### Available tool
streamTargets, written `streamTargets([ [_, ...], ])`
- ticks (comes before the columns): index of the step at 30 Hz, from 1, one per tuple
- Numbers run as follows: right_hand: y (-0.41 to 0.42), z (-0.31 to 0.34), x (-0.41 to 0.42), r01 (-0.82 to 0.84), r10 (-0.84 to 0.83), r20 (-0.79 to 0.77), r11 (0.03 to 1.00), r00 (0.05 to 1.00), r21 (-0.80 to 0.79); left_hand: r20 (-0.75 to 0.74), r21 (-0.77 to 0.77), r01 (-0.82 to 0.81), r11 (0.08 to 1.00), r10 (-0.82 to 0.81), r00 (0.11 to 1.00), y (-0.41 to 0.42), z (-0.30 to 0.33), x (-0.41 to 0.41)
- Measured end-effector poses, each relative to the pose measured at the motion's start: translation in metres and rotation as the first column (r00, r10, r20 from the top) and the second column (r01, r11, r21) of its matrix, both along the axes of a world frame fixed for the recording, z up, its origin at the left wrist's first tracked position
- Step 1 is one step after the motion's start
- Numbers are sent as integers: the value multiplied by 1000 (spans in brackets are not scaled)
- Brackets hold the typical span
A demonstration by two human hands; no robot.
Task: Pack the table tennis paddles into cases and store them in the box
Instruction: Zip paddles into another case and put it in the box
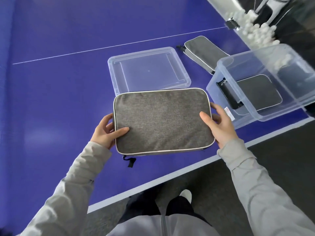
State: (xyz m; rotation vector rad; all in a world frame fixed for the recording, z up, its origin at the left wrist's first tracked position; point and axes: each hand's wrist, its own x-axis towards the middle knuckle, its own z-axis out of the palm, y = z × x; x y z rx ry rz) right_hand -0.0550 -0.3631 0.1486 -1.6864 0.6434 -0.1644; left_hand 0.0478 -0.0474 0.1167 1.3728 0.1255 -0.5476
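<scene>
Both hands grip a flat rectangular grey woven-fabric case with pale piping [162, 120] above the blue table [59, 99]; left hand [109, 132] and right hand [219, 123] pinch its short ends, thumbs on top; clear plastic box [252, 109] at right holds another grey case [255, 91]; clear flat lid [148, 68] behind; third grey case [202, 51] beyond.

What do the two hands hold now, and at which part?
Both hold the grey case by its short ends: the left hand grips one end, the right hand the other.
</scene>
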Motion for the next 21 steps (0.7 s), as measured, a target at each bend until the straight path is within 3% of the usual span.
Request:
streamTargets([
  [12,-182,40,-99,61,-59,66,998,996,-34,146,25,26,999,-30,989,-194,34,-70],
  [16,-242,48,-123,165,-163,105,986,981,-14,152,11,55,998,-56,987,-258,43,-90],
  [21,-301,53,-138,170,-174,126,984,977,44,148,-1,72,997,-71,986,-315,54,-95],
])
